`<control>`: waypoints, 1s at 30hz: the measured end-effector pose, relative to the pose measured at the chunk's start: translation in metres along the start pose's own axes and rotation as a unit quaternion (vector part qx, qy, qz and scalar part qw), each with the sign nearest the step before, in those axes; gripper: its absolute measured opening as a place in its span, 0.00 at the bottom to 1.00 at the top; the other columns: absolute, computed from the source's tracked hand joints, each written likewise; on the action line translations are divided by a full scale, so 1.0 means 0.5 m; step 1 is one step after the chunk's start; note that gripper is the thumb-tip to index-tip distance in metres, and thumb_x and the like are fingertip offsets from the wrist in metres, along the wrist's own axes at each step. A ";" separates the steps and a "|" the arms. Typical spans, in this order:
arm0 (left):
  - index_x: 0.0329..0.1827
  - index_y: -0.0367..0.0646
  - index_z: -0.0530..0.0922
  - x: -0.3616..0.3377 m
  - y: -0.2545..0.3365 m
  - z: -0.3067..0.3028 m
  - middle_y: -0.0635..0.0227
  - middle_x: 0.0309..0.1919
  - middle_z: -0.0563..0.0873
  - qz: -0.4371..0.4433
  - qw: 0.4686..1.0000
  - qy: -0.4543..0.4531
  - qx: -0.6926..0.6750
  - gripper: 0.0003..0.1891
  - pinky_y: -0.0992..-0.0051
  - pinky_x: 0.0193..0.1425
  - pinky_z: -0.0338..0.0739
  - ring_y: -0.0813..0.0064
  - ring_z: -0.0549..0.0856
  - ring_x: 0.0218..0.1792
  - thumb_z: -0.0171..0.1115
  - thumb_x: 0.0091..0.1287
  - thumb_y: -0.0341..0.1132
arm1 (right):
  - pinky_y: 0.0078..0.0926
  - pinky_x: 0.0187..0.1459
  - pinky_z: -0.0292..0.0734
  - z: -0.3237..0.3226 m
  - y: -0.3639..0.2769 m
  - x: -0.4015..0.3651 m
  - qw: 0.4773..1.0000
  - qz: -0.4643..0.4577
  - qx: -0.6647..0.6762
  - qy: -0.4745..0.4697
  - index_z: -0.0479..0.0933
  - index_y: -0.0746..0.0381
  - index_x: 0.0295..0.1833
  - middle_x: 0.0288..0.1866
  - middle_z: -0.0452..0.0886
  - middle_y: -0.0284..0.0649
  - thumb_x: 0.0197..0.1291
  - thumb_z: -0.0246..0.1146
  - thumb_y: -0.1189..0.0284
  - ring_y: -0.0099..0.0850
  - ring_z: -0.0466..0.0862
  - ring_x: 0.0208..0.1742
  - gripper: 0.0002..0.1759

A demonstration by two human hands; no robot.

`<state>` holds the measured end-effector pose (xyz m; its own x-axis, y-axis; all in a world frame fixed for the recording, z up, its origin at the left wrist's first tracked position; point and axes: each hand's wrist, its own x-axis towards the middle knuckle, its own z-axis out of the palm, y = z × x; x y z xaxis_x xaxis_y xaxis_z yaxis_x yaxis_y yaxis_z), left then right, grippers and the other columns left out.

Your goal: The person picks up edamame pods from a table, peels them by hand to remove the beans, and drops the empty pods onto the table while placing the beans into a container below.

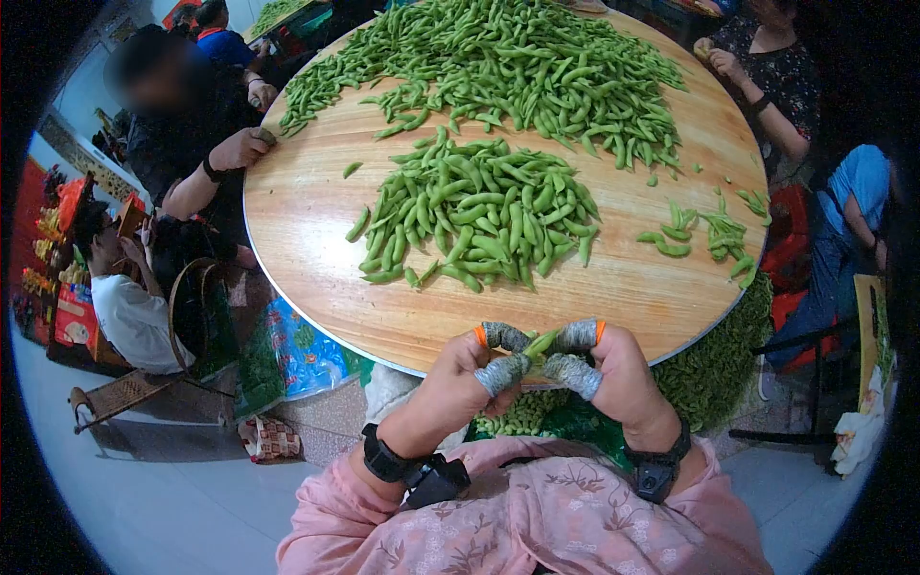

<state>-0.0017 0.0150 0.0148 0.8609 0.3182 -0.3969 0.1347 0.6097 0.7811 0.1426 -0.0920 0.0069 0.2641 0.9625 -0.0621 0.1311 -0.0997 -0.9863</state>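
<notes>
Right at the near edge of the bench [307,220], both hands meet over one pod [542,342]. The left hand [455,383] and right hand [623,374] each pinch an end of it, so each grip is closed tight on the pod, thumb against forefinger. The fingertips [503,372] are wrapped in grey, rough-looking tape, with orange caps showing at two tips. The pod is held just above the bench rim, in front of the person's chest.

It looks light, small and slightly curved, with a green skin that is probably firm but bendable and a little fuzzy. A pinch at the two ends seems the best hold, since the bulging middle would likely slip or crush. The tape should add friction.

The bench is round, of pale varnished wood with visible grain. A heap of pods [479,216] lies at its middle, a far larger heap [517,67] spreads across the far side, and a few pods [714,235] lie at the right. More pods [522,414] sit low beneath the hands, past the bench edge. Black bands [383,462] circle both wrists, above pink flowered sleeves. A co-worker's hand [240,149] rests on the left rim, and another person's hands [724,59] work at the far right.
</notes>
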 end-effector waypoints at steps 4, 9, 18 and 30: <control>0.39 0.39 0.70 0.018 -0.048 0.000 0.74 0.23 0.75 0.172 0.950 0.059 0.253 0.08 0.86 0.20 0.64 0.87 0.71 0.19 0.55 0.57 0.28 | 0.18 0.38 0.72 0.000 0.007 0.006 0.988 0.008 0.149 0.037 0.73 0.69 0.38 0.32 0.77 0.37 0.48 0.58 0.82 0.21 0.75 0.34 0.09; 0.40 0.38 0.70 0.013 -0.038 0.008 0.74 0.27 0.76 0.129 0.988 0.022 0.087 0.09 0.85 0.30 0.68 0.86 0.73 0.28 0.55 0.57 0.28 | 0.19 0.39 0.72 -0.008 0.005 0.000 0.996 -0.008 0.092 0.009 0.72 0.69 0.39 0.35 0.78 0.38 0.49 0.57 0.82 0.22 0.76 0.36 0.09; 0.38 0.36 0.71 0.026 -0.035 0.006 0.71 0.30 0.77 0.118 0.991 0.017 0.064 0.09 0.83 0.33 0.70 0.83 0.75 0.29 0.57 0.55 0.27 | 0.20 0.38 0.72 -0.014 -0.005 -0.005 0.996 -0.075 0.039 -0.025 0.75 0.68 0.37 0.34 0.78 0.40 0.45 0.59 0.83 0.25 0.77 0.36 0.09; 0.35 0.34 0.72 0.019 -0.035 0.014 0.68 0.27 0.79 0.279 0.913 0.030 0.297 0.07 0.86 0.26 0.69 0.84 0.76 0.24 0.57 0.56 0.27 | 0.16 0.37 0.71 -0.023 0.001 0.001 0.982 0.034 0.185 0.000 0.74 0.69 0.36 0.32 0.78 0.36 0.50 0.58 0.78 0.20 0.76 0.33 0.07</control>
<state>0.0077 0.0022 0.0007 0.8512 0.5084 0.1303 -0.0586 -0.1546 0.9862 0.1539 -0.0947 0.0081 0.2597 0.9569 -0.1303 -0.2423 -0.0661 -0.9680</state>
